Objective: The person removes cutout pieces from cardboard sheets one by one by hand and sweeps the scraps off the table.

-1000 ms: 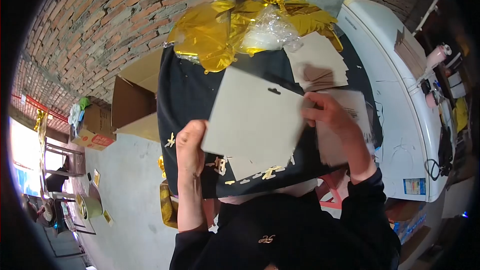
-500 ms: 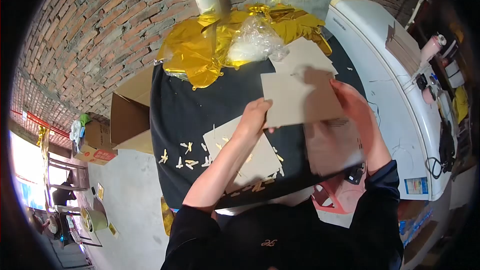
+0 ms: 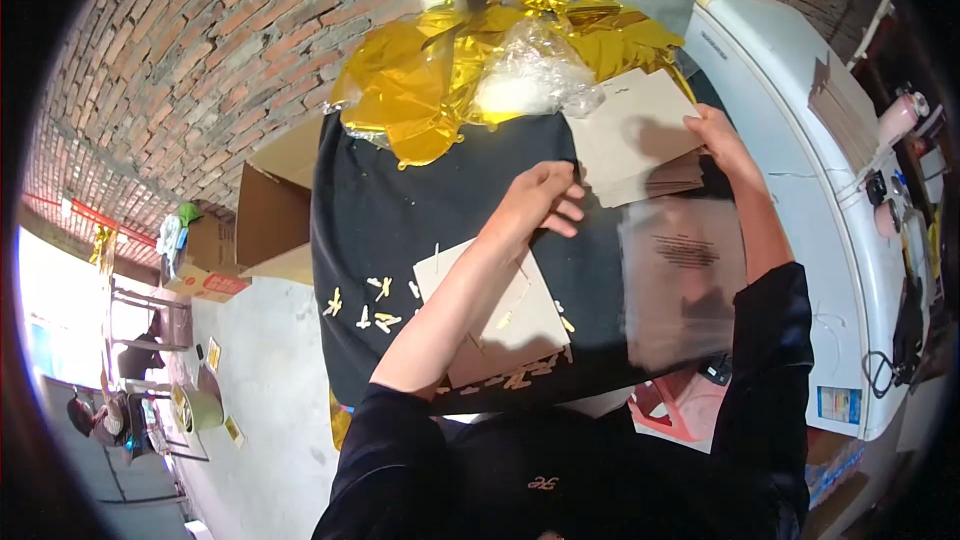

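The right hand (image 3: 724, 142) pinches a beige, square cardboard stack (image 3: 622, 135) by its edge, apparently steadying it; left of those fingers (image 3: 697, 123), the left hand (image 3: 540, 202) hangs half-open, seemingly empty.

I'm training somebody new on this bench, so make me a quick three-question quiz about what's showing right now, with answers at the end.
1. True or false: the gold foil lies next to the crumpled clear plastic.
2. Multiple choice: which of these is the right hand at?
A) the cardboard box
B) the far stack of cards
C) the brick wall
3. Fill in the colour: the small cut pieces are scattered on a ____ cloth.

Key: 1. True. 2. B. 3. Black.
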A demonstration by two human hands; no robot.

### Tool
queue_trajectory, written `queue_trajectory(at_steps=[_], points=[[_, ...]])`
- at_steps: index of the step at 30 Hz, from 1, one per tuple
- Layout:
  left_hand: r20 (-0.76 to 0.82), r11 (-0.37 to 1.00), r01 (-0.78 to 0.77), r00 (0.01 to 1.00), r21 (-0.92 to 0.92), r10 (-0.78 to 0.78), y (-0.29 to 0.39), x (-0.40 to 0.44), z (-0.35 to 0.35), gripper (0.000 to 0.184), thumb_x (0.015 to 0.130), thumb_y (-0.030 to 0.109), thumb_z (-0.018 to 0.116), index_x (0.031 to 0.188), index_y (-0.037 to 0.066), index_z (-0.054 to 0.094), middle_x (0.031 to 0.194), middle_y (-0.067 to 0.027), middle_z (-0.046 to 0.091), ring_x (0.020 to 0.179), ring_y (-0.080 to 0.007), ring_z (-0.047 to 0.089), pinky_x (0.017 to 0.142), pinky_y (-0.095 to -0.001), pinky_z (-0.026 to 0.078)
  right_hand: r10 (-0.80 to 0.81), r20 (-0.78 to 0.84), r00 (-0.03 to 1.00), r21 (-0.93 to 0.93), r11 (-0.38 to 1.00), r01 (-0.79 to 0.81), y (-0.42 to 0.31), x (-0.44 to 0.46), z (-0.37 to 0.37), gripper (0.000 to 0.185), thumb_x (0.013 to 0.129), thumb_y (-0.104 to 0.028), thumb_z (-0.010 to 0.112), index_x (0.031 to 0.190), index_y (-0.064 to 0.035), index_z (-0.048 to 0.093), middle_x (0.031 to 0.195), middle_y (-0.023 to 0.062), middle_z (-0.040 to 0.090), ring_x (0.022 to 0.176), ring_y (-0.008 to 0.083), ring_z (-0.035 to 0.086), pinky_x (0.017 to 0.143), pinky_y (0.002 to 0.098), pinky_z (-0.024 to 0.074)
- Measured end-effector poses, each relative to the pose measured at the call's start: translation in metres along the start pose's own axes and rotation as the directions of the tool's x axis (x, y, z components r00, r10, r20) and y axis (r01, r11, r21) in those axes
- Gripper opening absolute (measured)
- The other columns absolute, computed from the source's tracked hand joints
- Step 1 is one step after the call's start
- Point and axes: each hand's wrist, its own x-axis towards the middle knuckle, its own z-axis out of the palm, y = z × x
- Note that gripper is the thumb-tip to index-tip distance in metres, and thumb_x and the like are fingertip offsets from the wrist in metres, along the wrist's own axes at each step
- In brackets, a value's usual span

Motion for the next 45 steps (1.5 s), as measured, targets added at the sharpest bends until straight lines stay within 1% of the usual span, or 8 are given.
queue_trajectory(at_steps=[2, 4, 10, 12, 19, 22, 29, 45], points=[[-0.049, 0.997, -0.041, 0.998, 0.06, 0.044, -0.007, -0.035, -0.022, 0.029, 0.101, 0.017, 0.052, 0.125, -0.001, 0.054, 0.102, -0.0098, 0.064, 0.081, -0.0159, 0.065, 0.064, -0.03, 0.058, -0.171, -0.102, 0.98, -0.359, 0.925, 0.124, 0.043, 0.049, -0.01, 0.038, 0.087, -0.028, 0.061, 0.112, -0.0002, 0.063, 0.098, 0.0116, 0.068, 0.091, 0.025, 0.065, 0.076, 0.0382, 0.0524], [-0.101, 0.974, -0.139, 0.982, 0.178, 0.159, -0.017, -0.073, -0.055, 0.027, 0.101, 0.013, 0.053, 0.125, 0.0, 0.056, 0.103, -0.0093, 0.065, 0.083, -0.0144, 0.065, 0.068, -0.0292, 0.057, -0.337, -0.263, 0.904, -0.857, 0.511, -0.059, 0.022, 0.043, 0.004, 0.043, 0.085, -0.028, 0.062, 0.115, 0.0027, 0.063, 0.104, 0.0229, 0.068, 0.097, 0.039, 0.063, 0.088, 0.0457, 0.0493], [-0.436, 0.701, 0.01, 0.789, 0.713, 0.432, -0.033, -0.181, -0.121, 0.027, 0.093, 0.014, 0.062, 0.116, 0.001, 0.064, 0.101, -0.0135, 0.072, 0.091, -0.0223, 0.071, 0.081, -0.0321, 0.054, -0.783, 0.092, 0.615, -0.772, 0.334, 0.54, 0.006, -0.056, 0.067, 0.021, 0.089, -0.015, 0.062, 0.107, -0.0036, 0.067, 0.103, 0.0141, 0.066, 0.095, 0.0351, 0.062, 0.084, 0.0433, 0.0501], [-0.486, 0.766, 0.005, 0.775, 0.643, 0.403, -0.052, -0.204, -0.135, 0.029, 0.093, 0.015, 0.061, 0.118, 0.001, 0.064, 0.1, -0.0138, 0.072, 0.091, -0.0229, 0.071, 0.08, -0.0321, 0.054, -0.408, 0.092, 0.908, -0.452, 0.796, 0.403, -0.012, -0.116, 0.116, 0.02, 0.087, -0.011, 0.065, 0.105, -0.0026, 0.066, 0.099, 0.0145, 0.065, 0.093, 0.0343, 0.062, 0.082, 0.0418, 0.0495], [-0.417, 0.902, 0.036, 0.894, 0.43, 0.163, -0.08, -0.228, -0.13, 0.051, 0.098, 0.014, 0.06, 0.141, -0.009, 0.044, 0.106, -0.0113, 0.07, 0.085, -0.0105, 0.065, 0.075, -0.0241, 0.053, -0.56, 0.312, 0.767, -0.568, 0.537, 0.623, -0.006, -0.216, 0.212, 0.035, 0.085, -0.017, 0.068, 0.115, -0.0005, 0.061, 0.097, 0.0113, 0.059, 0.088, 0.0266, 0.059, 0.077, 0.0358, 0.0487], [-0.397, 0.953, 0.023, 0.912, 0.304, 0.104, -0.079, -0.222, -0.127, 0.061, 0.098, 0.018, 0.061, 0.144, -0.013, 0.035, 0.109, -0.0133, 0.069, 0.088, -0.0125, 0.066, 0.074, -0.023, 0.054, -0.199, 0.283, 0.938, -0.583, 0.741, 0.333, -0.017, -0.221, 0.235, 0.044, 0.082, -0.024, 0.069, 0.116, 0.0009, 0.059, 0.102, 0.0155, 0.057, 0.097, 0.0344, 0.056, 0.085, 0.0429, 0.0475], [-0.405, 0.998, -0.058, 0.912, 0.018, 0.06, -0.081, -0.231, -0.11, 0.075, 0.099, 0.024, 0.061, 0.15, -0.012, 0.019, 0.141, -0.0191, 0.05, 0.107, -0.0192, 0.062, 0.085, -0.0274, 0.055, -0.064, 0.315, 0.947, -0.355, 0.917, 0.18, -0.005, -0.196, 0.231, 0.034, 0.089, -0.027, 0.068, 0.107, 0.0016, 0.064, 0.082, 0.0082, 0.065, 0.076, 0.0187, 0.063, 0.072, 0.0311, 0.0505], [-0.365, 0.945, -0.067, 0.929, -0.32, -0.058, -0.073, -0.228, -0.117, 0.063, 0.099, 0.021, 0.059, 0.146, -0.009, 0.031, 0.122, -0.0118, 0.059, 0.105, -0.0161, 0.058, 0.084, -0.029, 0.053, 0.338, 0.457, 0.822, -0.359, 0.916, -0.178, -0.043, -0.179, 0.225, 0.034, 0.089, -0.038, 0.066, 0.103, -0.0071, 0.061, 0.088, -0.0012, 0.058, 0.079, 0.0089, 0.052, 0.066, 0.0252, 0.0405]])
